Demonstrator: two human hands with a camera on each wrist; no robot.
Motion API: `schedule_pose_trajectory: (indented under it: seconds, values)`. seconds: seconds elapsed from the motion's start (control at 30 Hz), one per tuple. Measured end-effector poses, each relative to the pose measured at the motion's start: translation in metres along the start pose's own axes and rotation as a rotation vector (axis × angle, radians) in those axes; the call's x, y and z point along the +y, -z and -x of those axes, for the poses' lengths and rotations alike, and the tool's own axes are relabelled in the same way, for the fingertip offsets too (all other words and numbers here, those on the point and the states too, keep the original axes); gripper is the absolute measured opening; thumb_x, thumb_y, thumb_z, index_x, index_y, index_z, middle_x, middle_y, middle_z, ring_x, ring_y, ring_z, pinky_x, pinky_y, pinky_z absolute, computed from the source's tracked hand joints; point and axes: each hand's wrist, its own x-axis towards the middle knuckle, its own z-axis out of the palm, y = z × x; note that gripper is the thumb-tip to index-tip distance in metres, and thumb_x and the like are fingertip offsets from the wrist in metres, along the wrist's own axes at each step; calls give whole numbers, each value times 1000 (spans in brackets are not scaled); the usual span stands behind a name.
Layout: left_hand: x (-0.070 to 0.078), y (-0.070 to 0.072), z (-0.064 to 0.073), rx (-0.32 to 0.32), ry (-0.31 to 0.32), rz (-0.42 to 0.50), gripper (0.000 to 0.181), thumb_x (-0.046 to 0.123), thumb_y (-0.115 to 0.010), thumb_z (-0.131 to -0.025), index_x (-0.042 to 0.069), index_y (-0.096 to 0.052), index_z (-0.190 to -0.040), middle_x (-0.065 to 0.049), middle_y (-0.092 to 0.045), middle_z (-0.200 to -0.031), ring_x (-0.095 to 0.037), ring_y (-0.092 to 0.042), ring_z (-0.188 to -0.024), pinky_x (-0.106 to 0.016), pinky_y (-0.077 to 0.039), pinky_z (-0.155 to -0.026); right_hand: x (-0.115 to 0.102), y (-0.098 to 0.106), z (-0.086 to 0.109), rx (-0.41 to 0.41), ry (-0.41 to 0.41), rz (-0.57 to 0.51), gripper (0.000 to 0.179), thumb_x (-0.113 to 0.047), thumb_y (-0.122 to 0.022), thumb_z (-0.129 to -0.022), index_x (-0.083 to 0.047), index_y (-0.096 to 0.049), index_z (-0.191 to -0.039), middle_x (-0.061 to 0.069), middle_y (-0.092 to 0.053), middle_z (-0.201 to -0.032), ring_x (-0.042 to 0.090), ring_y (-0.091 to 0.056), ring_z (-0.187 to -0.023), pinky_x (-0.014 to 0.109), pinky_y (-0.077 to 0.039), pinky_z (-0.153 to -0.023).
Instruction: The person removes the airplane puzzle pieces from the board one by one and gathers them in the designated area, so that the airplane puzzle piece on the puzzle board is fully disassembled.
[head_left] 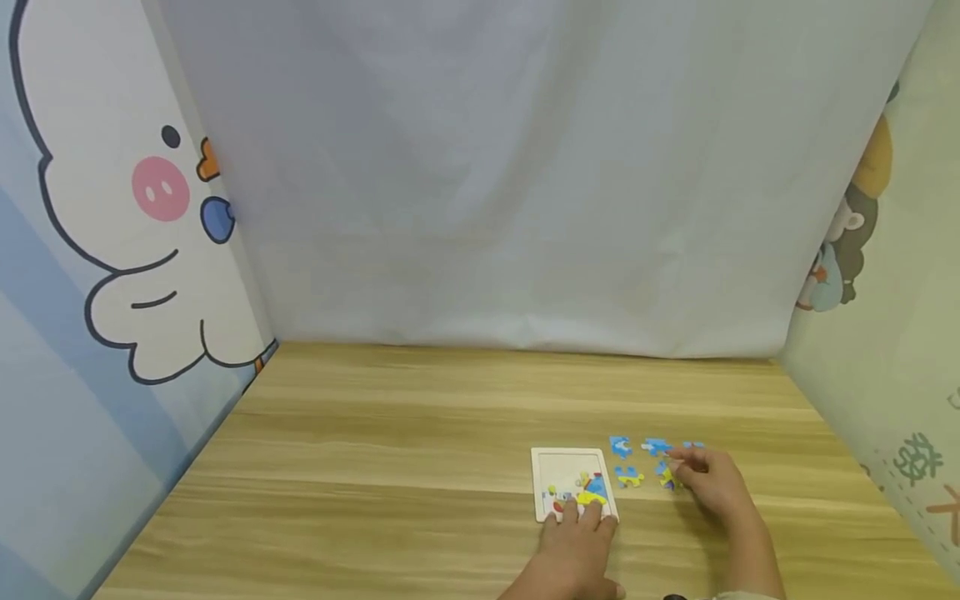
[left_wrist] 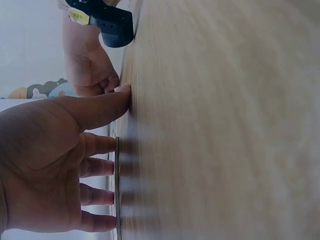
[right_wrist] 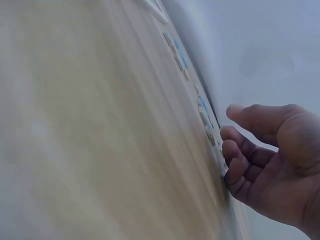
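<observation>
A square wooden puzzle tray [head_left: 558,465] lies on the table, some coloured pieces [head_left: 592,497] in its lower part. My left hand [head_left: 573,550] rests its fingertips on the tray's near edge. In the left wrist view, the fingers of that left hand [left_wrist: 55,165] are fairly straight and the thumb is spread. My right hand [head_left: 716,487] hovers over loose blue and yellow jigsaw pieces [head_left: 629,477] right of the tray. The right wrist view shows the right hand [right_wrist: 272,165] with loosely bent fingers, thumb and index finger apart, and nothing visible between them.
More loose blue pieces [head_left: 620,447] lie in rough rows beside the tray. The wood-grain table [head_left: 360,467] meets a pale hanging sheet [head_left: 510,208] at the back. Printed walls stand on both sides. A dark wrist camera [left_wrist: 116,25] sits on the right wrist.
</observation>
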Motion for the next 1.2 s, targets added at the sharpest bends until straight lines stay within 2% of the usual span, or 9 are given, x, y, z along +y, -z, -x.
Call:
schedule_pose_trajectory:
  seconds: [0.13, 0.23, 0.43, 0.63, 0.8, 1.03, 1.2]
  values:
    - [-1, -2, -2, -4, -3, 8, 78, 62, -67, -72, 29, -41, -138, 8, -32, -142, -25, -32, -130, -45, -38, -95, -1, -3, 9, 21, 23, -25, 26, -5, -59, -89, 6, -61, -113, 15, -62, -96, 30, -55, -91, 42, -46, -78]
    - [-2, -2, -2, 1, -7, 13, 79, 62, -67, -72, 29, -41, -138, 8, -32, -142, -26, -32, -130, -46, -38, -95, -4, -7, 14, 18, 25, -69, 28, -4, -60, -89, 6, -59, -115, 11, -62, -96, 24, -55, -90, 34, -46, -78]
    - [-3, -2, -1, 12, -10, 22, 79, 61, -68, -71, 27, -42, -138, 6, -33, -142, -27, -33, -130, -46, -38, -96, -12, -14, 15, 11, 67, -118, 29, -5, -62, -87, 5, -60, -114, 11, -62, -97, 21, -57, -88, 26, -47, -75]
    - [-2, 0, 1, 17, -7, 22, 78, 61, -68, -71, 28, -42, -137, 6, -32, -143, -27, -32, -130, -46, -38, -96, -20, -25, 12, -25, 114, -174, 29, -1, -64, -85, 7, -60, -113, 13, -63, -97, 22, -58, -86, 26, -48, -72]
    - [-1, 0, 2, 9, -7, 48, 79, 59, -69, -71, 26, -43, -137, 6, -34, -143, -28, -33, -130, -47, -38, -96, -24, -30, 14, -66, 97, -216, 31, -1, -66, -83, 6, -60, -113, 13, -62, -98, 22, -59, -83, 28, -49, -67]
    - [0, 2, 4, 10, -8, 31, 80, 61, -68, -70, 27, -43, -138, 5, -33, -144, -28, -33, -130, -47, -38, -96, -31, -34, 13, -138, 150, -152, 32, -12, -69, -83, 1, -62, -112, 9, -63, -102, 23, -57, -92, 35, -47, -79]
    - [1, 1, 3, 10, -14, 22, 80, 61, -67, -71, 27, -42, -139, 5, -32, -145, -28, -32, -130, -47, -38, -96, -35, -38, 11, -166, 186, -113, 31, -11, -69, -83, 2, -63, -110, 10, -63, -101, 23, -58, -89, 36, -47, -77]
